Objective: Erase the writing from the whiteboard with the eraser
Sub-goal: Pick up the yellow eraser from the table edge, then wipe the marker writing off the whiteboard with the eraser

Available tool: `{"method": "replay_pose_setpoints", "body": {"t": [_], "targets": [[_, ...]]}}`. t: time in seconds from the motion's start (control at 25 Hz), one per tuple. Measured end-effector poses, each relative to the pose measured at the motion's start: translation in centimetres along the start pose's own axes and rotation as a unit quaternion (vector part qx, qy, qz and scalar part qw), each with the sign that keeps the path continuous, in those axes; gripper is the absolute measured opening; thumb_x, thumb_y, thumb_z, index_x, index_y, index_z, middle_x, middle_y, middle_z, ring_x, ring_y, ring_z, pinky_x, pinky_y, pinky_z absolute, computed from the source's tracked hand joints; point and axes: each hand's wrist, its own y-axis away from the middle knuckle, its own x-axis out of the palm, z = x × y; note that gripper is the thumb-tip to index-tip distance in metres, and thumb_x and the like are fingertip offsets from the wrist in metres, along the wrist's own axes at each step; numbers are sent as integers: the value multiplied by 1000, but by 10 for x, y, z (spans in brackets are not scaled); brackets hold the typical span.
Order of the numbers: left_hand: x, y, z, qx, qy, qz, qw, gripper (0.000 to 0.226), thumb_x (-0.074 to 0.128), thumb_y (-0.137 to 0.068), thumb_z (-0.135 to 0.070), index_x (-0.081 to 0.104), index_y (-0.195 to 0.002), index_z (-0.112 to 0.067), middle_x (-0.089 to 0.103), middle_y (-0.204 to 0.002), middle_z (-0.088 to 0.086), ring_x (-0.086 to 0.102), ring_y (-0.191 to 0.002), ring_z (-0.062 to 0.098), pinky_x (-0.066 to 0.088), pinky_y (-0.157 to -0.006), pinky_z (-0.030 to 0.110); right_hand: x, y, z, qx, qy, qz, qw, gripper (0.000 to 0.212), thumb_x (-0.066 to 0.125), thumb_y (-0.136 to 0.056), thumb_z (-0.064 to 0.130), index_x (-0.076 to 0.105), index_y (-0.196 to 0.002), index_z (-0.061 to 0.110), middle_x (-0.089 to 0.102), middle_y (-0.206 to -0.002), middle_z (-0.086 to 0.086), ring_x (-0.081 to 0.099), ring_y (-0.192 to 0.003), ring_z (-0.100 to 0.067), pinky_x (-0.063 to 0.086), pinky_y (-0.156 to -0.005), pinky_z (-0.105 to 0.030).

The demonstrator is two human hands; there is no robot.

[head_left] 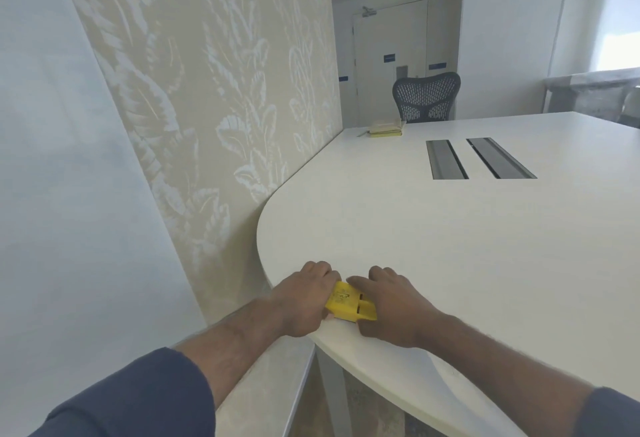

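Note:
A yellow eraser [349,303] lies at the near rounded edge of a white table [450,236]. My left hand [304,301] grips its left end with the fingers curled over it. My right hand [391,308] rests on its right end, fingers laid over the top and thumb at the near side. A plain white surface [52,159] fills the left of the view; it may be the whiteboard, and no writing shows on it.
A leaf-patterned wall panel [214,90] runs along the table's left side. Two grey cable slots [478,159] sit mid-table. A small stack of yellow books [386,128] lies at the far end before a mesh office chair [426,97]. A door [389,62] stands behind.

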Motion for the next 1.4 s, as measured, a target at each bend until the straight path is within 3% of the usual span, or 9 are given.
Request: {"method": "replay_pose_setpoints", "body": {"t": [0.32, 0.56, 0.72, 1.12, 1.4], "targets": [[-53, 55, 37, -7, -105, -131, 986, 59, 50, -100, -44, 35, -149, -16, 41, -142, 1, 42, -125, 19, 38, -106, 33, -17, -38, 60, -74, -53, -150, 985, 50, 65, -86, 46, 46, -126, 22, 48, -113, 4, 45, -105, -19, 34, -87, -30], [-116, 111, 64, -62, -152, -188, 968, 62, 67, -91, -41, 48, -143, -14, 50, -135, 4, 49, -120, 24, 43, -100, 35, -44, -71, 122, -136, -74, -243, 958, 63, 63, -88, 37, 36, -143, 22, 48, -116, 1, 44, -107, -22, 37, -94, -34], [-157, 166, 86, -120, -192, -193, 955, 63, 70, -87, -47, 51, -139, -19, 52, -131, -1, 49, -115, 21, 41, -92, 31, -66, -91, 177, -206, -104, -267, 936, 64, 67, -86, 35, 39, -142, 22, 49, -115, 0, 45, -107, -23, 36, -94, -34], [-248, 323, 120, -270, -285, -253, 884, 66, 64, -92, -48, 44, -148, -18, 47, -143, 0, 43, -127, 21, 43, -98, 34, -145, -130, 337, -373, -150, -336, 852, 61, 73, -83, 31, 49, -137, 15, 55, -111, -5, 51, -104, -27, 39, -91, -38], [-311, 443, 101, -324, -354, -269, 835, 64, 73, -88, -38, 54, -143, -12, 57, -137, 5, 50, -126, 26, 47, -98, 42, -179, -117, 456, -442, -257, -368, 777, 63, 72, -83, 40, 48, -137, 19, 52, -114, -1, 48, -102, -21, 35, -89, -32]]}}
